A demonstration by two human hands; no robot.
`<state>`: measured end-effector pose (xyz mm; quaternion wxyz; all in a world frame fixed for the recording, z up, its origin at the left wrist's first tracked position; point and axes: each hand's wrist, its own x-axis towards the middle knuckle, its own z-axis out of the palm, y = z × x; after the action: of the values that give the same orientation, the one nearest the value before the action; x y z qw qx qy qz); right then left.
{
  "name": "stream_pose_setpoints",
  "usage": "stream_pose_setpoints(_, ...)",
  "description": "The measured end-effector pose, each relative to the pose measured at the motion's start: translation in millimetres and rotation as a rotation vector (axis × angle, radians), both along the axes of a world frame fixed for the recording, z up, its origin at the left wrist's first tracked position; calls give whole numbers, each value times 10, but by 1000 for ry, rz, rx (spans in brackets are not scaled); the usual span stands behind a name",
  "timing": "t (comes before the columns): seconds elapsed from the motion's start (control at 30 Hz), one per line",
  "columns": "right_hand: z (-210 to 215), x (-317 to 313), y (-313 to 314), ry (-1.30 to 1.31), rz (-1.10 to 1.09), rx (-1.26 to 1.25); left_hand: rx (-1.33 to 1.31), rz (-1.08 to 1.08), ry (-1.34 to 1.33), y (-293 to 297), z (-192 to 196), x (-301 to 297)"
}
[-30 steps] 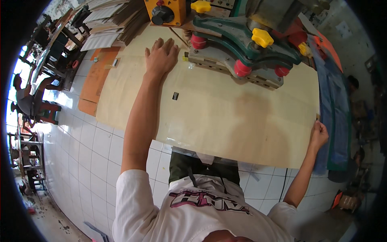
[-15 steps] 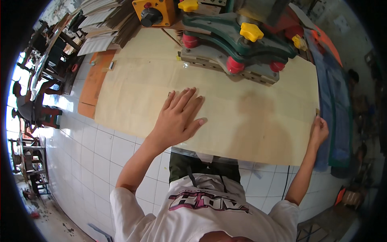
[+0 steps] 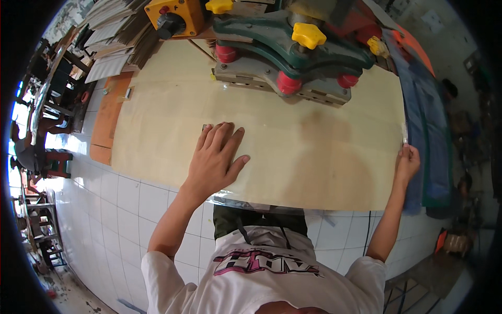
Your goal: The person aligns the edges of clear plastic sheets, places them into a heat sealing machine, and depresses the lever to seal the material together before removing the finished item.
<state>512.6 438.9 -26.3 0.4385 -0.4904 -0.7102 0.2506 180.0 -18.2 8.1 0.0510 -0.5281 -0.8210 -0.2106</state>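
The left hand [image 3: 214, 154] has drawn back from beside the green machine [image 3: 285, 49] toward the near edge, fingers spread flat on the pale sheet [image 3: 314, 152]. The right hand [image 3: 407, 162] pinches the sheet's right edge; its long axis runs left-right between them.

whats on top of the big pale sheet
The left hand lies flat on the pale sheet, and the green machine with red and yellow knobs sits over its far edge. The right hand grips the right edge. What the machine covers is hidden.
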Motion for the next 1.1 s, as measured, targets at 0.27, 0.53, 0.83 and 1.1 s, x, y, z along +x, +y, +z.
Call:
stream_pose_setpoints(0.27, 40, -49, -99, -106, -34, 41, -25, -7, -32, -34, -16, -7)
stream_pose_setpoints(0.53, 125, -93, -163, -95, -139, 50, -9, 1, -17, -4, -36, 8)
stream_pose_setpoints(0.83, 158, -158, -233, -270, -225, 171, -33, 15, -39, 42, -25, 36)
stream_pose_setpoints(1.1, 162, -216, -247, -336, -233, 160, -27, 20, -42, 9, -4, 26)
